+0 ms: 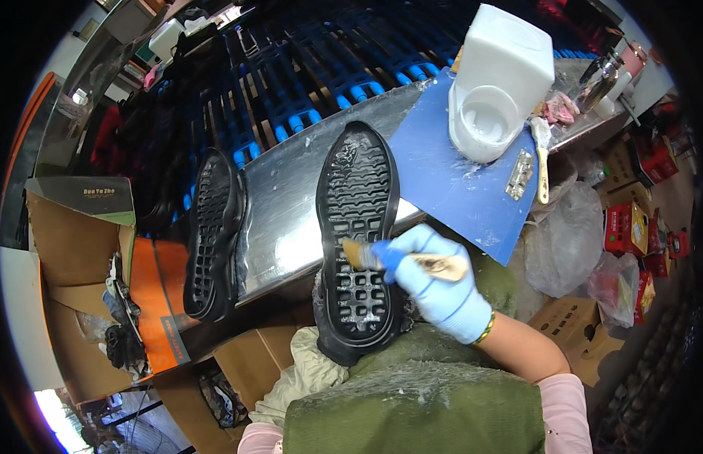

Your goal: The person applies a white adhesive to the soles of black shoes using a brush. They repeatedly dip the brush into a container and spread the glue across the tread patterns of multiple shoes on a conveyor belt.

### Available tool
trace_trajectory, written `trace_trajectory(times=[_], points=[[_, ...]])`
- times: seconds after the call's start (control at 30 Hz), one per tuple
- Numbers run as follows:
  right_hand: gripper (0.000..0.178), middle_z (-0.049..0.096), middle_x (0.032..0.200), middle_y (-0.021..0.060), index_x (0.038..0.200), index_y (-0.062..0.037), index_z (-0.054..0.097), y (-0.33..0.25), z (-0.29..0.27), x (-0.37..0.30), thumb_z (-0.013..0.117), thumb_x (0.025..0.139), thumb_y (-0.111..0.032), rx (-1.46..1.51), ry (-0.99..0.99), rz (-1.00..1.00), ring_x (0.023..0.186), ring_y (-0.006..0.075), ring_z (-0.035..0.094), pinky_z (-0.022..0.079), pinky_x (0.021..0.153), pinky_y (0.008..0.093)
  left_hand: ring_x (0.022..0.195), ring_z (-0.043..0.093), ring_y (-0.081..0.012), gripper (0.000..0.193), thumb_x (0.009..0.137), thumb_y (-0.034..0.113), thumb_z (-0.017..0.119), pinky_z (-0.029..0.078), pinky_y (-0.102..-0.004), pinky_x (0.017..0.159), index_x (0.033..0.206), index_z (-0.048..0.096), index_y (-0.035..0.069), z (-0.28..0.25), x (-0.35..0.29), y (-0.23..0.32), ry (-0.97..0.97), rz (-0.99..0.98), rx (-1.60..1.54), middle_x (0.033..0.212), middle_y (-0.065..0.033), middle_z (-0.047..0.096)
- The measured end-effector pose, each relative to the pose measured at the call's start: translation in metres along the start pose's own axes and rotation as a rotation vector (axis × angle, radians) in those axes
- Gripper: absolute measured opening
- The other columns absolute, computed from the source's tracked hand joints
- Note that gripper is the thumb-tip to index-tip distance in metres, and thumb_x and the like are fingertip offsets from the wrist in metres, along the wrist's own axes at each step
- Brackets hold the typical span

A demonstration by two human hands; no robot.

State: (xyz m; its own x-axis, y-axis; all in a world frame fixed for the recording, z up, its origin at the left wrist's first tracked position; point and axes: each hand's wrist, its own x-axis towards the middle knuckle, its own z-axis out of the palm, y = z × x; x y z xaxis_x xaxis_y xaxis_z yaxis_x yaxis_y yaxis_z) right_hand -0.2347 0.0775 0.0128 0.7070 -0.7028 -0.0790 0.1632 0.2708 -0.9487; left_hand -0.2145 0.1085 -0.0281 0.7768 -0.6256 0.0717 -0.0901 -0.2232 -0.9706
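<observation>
My right hand (438, 284), in a pale blue glove with a darker blue fingertip covering, is closed around the short wooden handle of a brush (355, 256). Its bristles, blurred by motion, are over the middle of a black shoe sole (357, 219). The sole lies lengthwise with its toe on the metal bench and its heel above my lap; white wet-looking smears show in its grooves and square pockets. Another black sole (213, 234) leans at the bench's left end. My left hand cannot be made out; dark material around the heel and pale crumpled cloth (302, 371) are beside it.
A white cut-open jug (510, 68) holding white liquid stands on a blue board (461, 181). A second brush (542, 163) and a small metallic packet (519, 175) lie near it. Blue-tipped racks (298, 121) run behind the bench (279, 204). An open carton (79, 257) is at left.
</observation>
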Motion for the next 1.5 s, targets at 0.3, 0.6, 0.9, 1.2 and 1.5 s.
trace_trajectory(times=[0.3,0.6,0.9,1.2,1.5], points=[[0.019,0.076,0.098,0.0092,0.107,-0.0001,0.073,-0.009,0.013,-0.029,0.072,0.095,-0.014,-0.072,-0.259,0.077,0.076,0.0086,0.068,0.053,0.064,0.0221,0.091,0.068,-0.0207,0.043,0.100,0.035,0.065,0.059,-0.0318,0.076,0.129,0.060,0.004,0.113,0.009,0.055,0.351,-0.479,1.384,0.113,-0.0151,0.069],[0.013,0.071,0.083,0.0024,0.099,-0.0062,0.070,-0.083,-0.102,0.049,0.067,0.099,-0.019,-0.365,0.467,-0.374,0.066,0.0042,0.061,0.045,0.055,0.0185,0.106,0.067,-0.0226,0.048,0.108,0.039,0.044,0.056,-0.0414,0.088,0.146,0.051,0.010,0.132,0.032,-0.008,1.151,-0.331,2.015,0.123,-0.0154,0.067],[0.029,0.073,0.101,0.0082,0.116,0.0007,0.069,-0.077,-0.196,0.075,0.063,0.101,-0.024,-0.123,0.397,-0.325,0.077,0.0091,0.067,0.051,0.062,0.0202,0.117,0.064,-0.0312,0.063,0.102,0.051,0.044,0.052,-0.0499,0.101,0.149,0.048,0.010,0.134,0.025,0.024,0.982,-0.570,2.578,0.135,-0.0181,0.061],[0.026,0.075,0.095,0.0100,0.111,-0.0001,0.070,-0.044,-0.045,0.016,0.064,0.101,-0.024,0.046,-0.196,0.357,0.071,0.0090,0.067,0.050,0.062,0.0180,0.110,0.065,-0.0372,0.072,0.098,0.056,0.053,0.056,-0.0502,0.093,0.144,0.050,0.001,0.142,0.026,0.011,1.025,-0.368,1.766,0.131,-0.0247,0.060],[0.021,0.075,0.083,0.0061,0.100,-0.0033,0.071,-0.015,-0.026,0.006,0.076,0.095,-0.023,-0.004,-0.111,0.409,0.063,0.0061,0.065,0.050,0.053,0.0197,0.098,0.069,-0.0243,0.042,0.105,0.029,0.056,0.061,-0.0336,0.085,0.132,0.056,-0.003,0.120,0.027,-0.004,1.115,-0.214,2.025,0.112,-0.0149,0.067]])
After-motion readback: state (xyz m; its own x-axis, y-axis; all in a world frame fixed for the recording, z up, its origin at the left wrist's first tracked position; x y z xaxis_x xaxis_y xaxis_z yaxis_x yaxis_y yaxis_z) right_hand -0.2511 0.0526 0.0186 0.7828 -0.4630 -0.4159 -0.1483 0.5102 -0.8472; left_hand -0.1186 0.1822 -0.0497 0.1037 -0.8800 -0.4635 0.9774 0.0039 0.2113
